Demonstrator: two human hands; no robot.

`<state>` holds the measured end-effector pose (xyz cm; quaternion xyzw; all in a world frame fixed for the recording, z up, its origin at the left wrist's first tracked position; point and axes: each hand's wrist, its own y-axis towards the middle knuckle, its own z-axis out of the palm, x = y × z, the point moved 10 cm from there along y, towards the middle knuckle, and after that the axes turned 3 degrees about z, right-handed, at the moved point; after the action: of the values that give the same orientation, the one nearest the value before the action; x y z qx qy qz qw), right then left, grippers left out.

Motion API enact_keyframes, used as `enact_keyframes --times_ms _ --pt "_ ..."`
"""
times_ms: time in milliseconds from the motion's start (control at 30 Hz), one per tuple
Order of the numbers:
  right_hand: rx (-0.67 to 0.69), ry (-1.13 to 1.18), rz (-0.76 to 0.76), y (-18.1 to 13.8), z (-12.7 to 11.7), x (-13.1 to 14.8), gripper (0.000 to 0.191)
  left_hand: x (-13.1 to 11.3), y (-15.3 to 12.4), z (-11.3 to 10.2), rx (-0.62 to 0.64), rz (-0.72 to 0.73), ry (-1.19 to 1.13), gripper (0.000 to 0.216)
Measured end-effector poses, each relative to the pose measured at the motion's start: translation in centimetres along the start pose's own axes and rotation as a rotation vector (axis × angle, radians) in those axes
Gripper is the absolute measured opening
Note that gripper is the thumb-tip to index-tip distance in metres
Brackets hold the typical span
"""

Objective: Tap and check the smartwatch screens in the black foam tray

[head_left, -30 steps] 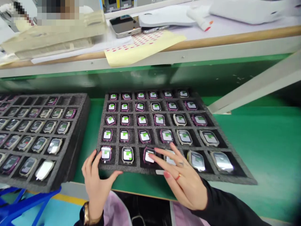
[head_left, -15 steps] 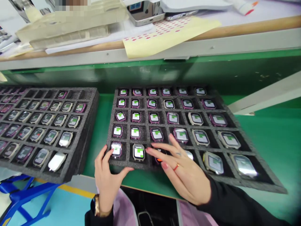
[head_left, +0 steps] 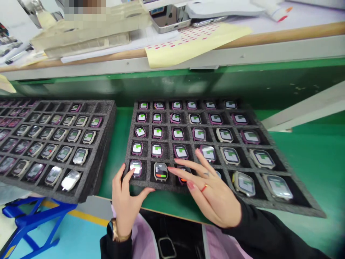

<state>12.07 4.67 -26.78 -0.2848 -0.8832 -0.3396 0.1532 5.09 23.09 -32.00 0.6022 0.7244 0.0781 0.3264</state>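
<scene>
A dark grey foam tray (head_left: pixel 277 205) holds several smartwatches in rows of square pockets, most with white-and-green screens. At its front left corner, my left hand (head_left: pixel 129 196) is open with a fingertip on the purple-framed smartwatch (head_left: pixel 135 168). Beside that lies a beige smartwatch (head_left: pixel 161 171), its screen dark with a red, orange and green strip. My right hand (head_left: pixel 212 190) spreads open over the front row, its index fingertip near the beige watch's right edge. Under those fingers a smartwatch with a dark and orange screen (head_left: pixel 183 172) is partly covered.
More smartwatches fill a second foam tray (head_left: pixel 106 144) on the left. A shelf behind carries a phone (head_left: pixel 171 18), papers and a yellow sheet (head_left: pixel 194 45). A pale post (head_left: pixel 304 108) slants in at right, and a blue metal frame (head_left: pixel 35 225) stands low at left.
The beige watch's screen has turned from white and green to dark with a coloured strip. Both hands keep nearly the same pose; the view has shifted slightly.
</scene>
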Motion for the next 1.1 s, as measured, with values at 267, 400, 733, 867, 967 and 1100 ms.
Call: enact_keyframes --times_ms 267,400,733,867,967,1100 --pt "-0.115 -0.06 0.095 -3.7 -5.3 -3.0 0.047 1.0 0.0 0.1 -0.018 -0.087 -0.036 0.088" --pt "-0.205 -0.046 0.126 -5.9 -7.0 -3.9 0.049 1.4 -0.1 0.4 -0.013 -0.118 -0.028 0.093" --pt "-0.223 -0.002 0.134 -8.0 -7.5 -5.0 0.049 -0.4 -0.1 -1.0 -0.146 0.068 -0.074 0.049" --pt "-0.224 0.025 0.116 -8.1 -7.2 -4.6 0.05 -0.8 -0.5 -1.7 -0.207 0.082 -0.06 0.034" --pt "-0.251 0.043 0.125 -8.1 -7.1 -4.6 0.051 -0.9 -0.8 -1.8 -0.201 0.086 -0.051 0.032" --pt "-0.236 0.005 0.123 -8.4 -6.3 -4.9 0.053 -0.7 -1.0 -1.5 -0.174 0.069 -0.02 0.033"
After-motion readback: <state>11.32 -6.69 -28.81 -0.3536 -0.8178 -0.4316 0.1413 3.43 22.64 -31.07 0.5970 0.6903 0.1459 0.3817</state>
